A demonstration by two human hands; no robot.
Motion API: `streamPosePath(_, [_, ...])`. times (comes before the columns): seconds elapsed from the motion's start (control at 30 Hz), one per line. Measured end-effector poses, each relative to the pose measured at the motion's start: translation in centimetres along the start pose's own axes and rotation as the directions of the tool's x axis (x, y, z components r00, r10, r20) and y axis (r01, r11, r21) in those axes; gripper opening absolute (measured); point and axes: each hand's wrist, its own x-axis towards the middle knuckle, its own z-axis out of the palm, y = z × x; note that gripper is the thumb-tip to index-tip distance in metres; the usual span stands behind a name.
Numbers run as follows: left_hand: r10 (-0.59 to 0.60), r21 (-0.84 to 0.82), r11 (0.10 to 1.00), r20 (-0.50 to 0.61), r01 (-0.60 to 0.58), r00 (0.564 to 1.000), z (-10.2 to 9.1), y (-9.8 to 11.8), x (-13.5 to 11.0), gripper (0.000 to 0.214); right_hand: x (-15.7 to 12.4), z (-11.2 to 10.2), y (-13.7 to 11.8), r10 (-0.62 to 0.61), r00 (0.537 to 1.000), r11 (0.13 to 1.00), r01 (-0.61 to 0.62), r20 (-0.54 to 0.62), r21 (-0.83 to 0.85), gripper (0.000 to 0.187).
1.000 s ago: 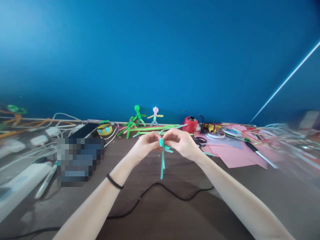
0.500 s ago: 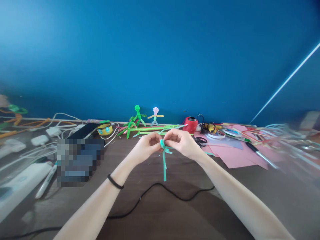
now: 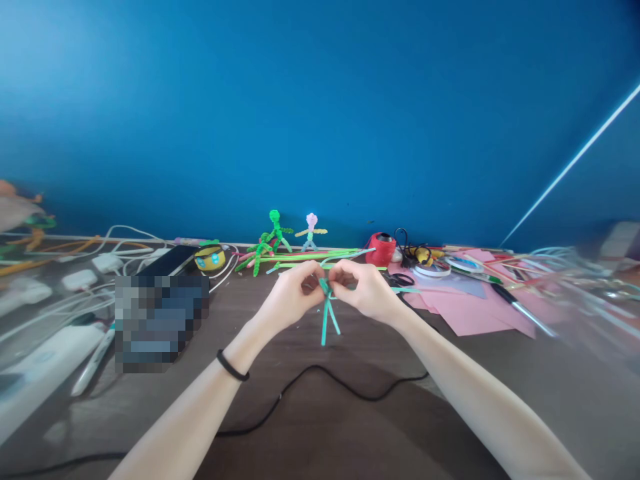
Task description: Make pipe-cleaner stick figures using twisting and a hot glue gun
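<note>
Above the middle of the table, my left hand [image 3: 299, 288] pinches a twisted knot of teal pipe cleaner [image 3: 325, 320] between thumb and fingers. From the other side, my right hand [image 3: 361, 285] grips the same piece, fingertips almost touching the left ones. Two teal ends hang below the knot and spread apart. Another thin teal end pokes out to the right, behind my right hand. Fingertips partly hide the knot. Behind my hands, against the wall, stand a green pipe cleaner figure [image 3: 275, 227] and a pink-headed figure [image 3: 311, 232].
Loose green pipe cleaners [image 3: 320, 255] lie along the back beside a red spool [image 3: 383, 251]. Pink paper sheets [image 3: 475, 310], a pen [image 3: 523, 310] and scissors [image 3: 401, 281] are at right. A power strip [image 3: 50, 367], white cables and a blurred-out device [image 3: 163, 323] occupy the left. A black cord [image 3: 350, 393] crosses in front.
The hanging teal ends have swung and now spread into two separate legs. A teal end now shows to the right of my right hand. Both hands stay in nearly the same place.
</note>
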Motion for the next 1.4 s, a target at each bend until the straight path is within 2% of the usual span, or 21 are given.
streamPosePath(0.2, [-0.041, 0.03, 0.999, -0.004, 0.042, 0.999, 0.1, -0.1, -0.2, 0.006, 0.0, 0.0, 0.1, 0.002, 1.0, 0.999, -0.002, 0.021, -0.032, 0.001])
streamPosePath(0.33, [-0.053, 0.019, 0.998, -0.017, 0.054, 0.998, 0.1, -0.1, -0.2, 0.008, 0.1, 0.1, 0.1, 0.011, 1.0, 1.0, -0.011, 0.02, 0.006, 0.003])
streamPosePath(0.43, [-0.086, -0.132, 0.988, -0.02, 0.083, 0.996, 0.2, -0.2, 0.1, 0.009, 0.1, 0.2, 0.2, 0.032, 0.999, 0.998, -0.032, -0.006, 0.049, 0.003])
streamPosePath(0.53, [-0.135, -0.332, 0.933, 0.03, 0.138, 0.99, 0.3, -0.4, 0.4, 0.013, 0.1, 0.3, 0.5, 0.032, 0.999, 0.998, -0.03, -0.035, 0.061, 0.003])
streamPosePath(0.63, [-0.154, -0.403, 0.898, 0.091, 0.178, 0.984, 0.4, -0.6, 0.6, 0.013, 0.0, 0.4, 0.7, 0.029, 0.998, 0.997, -0.025, -0.063, 0.069, 0.005])
streamPosePath(0.83, [-0.136, -0.34, 0.928, 0.062, 0.149, 0.989, 0.3, -0.9, 0.6, 0.006, 0.0, 0.1, 0.1, -0.069, 0.99, 0.997, 0.065, -0.119, -0.038, 0.003])
streamPosePath(1.0, [-0.135, -0.226, 0.964, 0.034, 0.14, 0.99, 0.2, -0.6, 0.4, 0.005, 0.1, 0.1, -0.2, -0.031, 0.996, 0.999, 0.028, -0.08, -0.036, 0.003])
streamPosePath(1.23, [-0.117, 0.013, 0.993, -0.026, 0.118, 0.993, 0.1, 0.4, 0.0, 0.002, 0.1, 0.3, 0.3, -0.078, 0.995, 0.996, 0.075, -0.066, -0.054, 0.003])
streamPosePath(1.4, [-0.114, 0.004, 0.993, -0.01, 0.114, 0.993, 0.2, 0.4, -0.1, 0.002, 0.1, 0.3, -0.1, -0.062, 0.995, 0.996, 0.057, -0.073, -0.074, 0.005])
